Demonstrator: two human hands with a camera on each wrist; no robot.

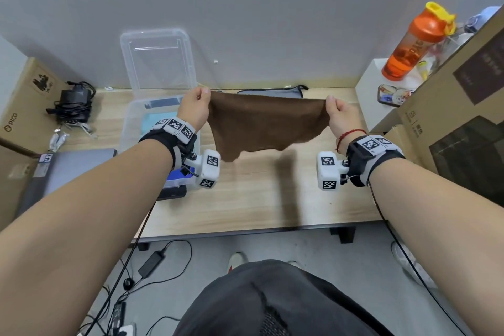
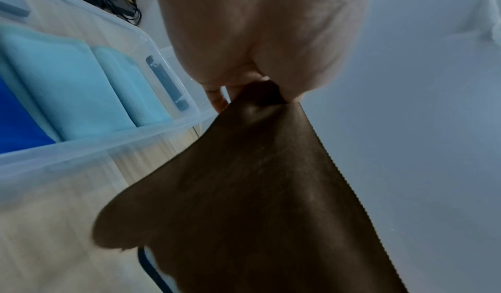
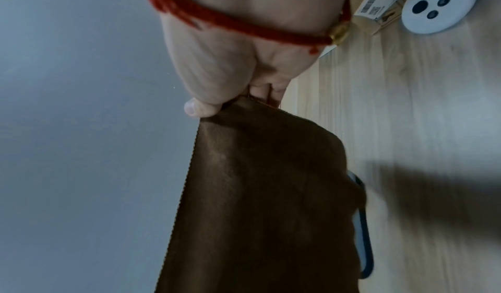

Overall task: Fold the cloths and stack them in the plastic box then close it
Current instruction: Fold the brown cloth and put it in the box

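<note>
Left hand (image 1: 194, 109) and right hand (image 1: 341, 114) each pinch top corner of brown cloth (image 1: 266, 124), stretched mid-air over table (image 1: 259, 199). Light-blue folded cloths (image 2: 81, 87) already in plastic box (image 1: 128, 123); lid (image 1: 158, 60) off. Folding, stacking, closing left.

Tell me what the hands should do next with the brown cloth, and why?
Probably lower the brown cloth flat onto the table to start a fold. The left hand and right hand each pinch a top corner, so it hangs open and unfolded in the air, while folded cloths already lie in the plastic box.
</note>
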